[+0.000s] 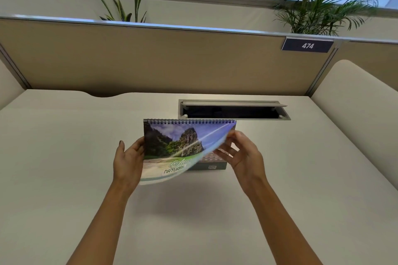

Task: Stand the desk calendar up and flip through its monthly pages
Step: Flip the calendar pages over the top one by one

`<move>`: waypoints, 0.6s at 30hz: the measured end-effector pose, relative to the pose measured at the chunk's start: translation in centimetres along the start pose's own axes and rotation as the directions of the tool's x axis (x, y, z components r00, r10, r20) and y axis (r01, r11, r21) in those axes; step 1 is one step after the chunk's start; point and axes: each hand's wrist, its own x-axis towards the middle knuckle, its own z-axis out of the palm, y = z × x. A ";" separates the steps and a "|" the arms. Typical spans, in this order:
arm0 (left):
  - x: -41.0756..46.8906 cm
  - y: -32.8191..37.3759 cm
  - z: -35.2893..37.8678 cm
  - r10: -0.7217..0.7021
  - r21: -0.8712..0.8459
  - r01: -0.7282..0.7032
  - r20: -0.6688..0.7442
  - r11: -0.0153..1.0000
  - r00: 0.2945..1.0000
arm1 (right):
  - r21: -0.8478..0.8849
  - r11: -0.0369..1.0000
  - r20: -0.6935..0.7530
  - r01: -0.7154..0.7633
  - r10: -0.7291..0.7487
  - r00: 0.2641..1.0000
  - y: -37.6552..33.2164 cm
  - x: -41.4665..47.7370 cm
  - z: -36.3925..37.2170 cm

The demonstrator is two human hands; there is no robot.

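A spiral-bound desk calendar (172, 146) stands upright on the white desk (64, 157), its wire binding along the top. Its front cover shows green cliffs under a blue sky. The cover is lifted and curled up from its lower right corner, and a page with a date grid shows beneath it. My left hand (127, 160) holds the calendar's left edge, thumb on the front. My right hand (243, 153) pinches the raised right edge of the cover, fingers behind the sheet.
An open cable hatch (233, 109) with a raised grey lid lies in the desk just behind the calendar. A beige partition (172, 60) with a "474" sign (307, 45) closes the far side. Plants and windows are beyond it.
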 end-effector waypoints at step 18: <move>-0.4 -0.5 1.2 0.099 0.057 -0.098 -0.019 0.994 0.995 | -0.798 0.190 0.388 0.572 -0.564 0.729 -1.2 3.6 2.5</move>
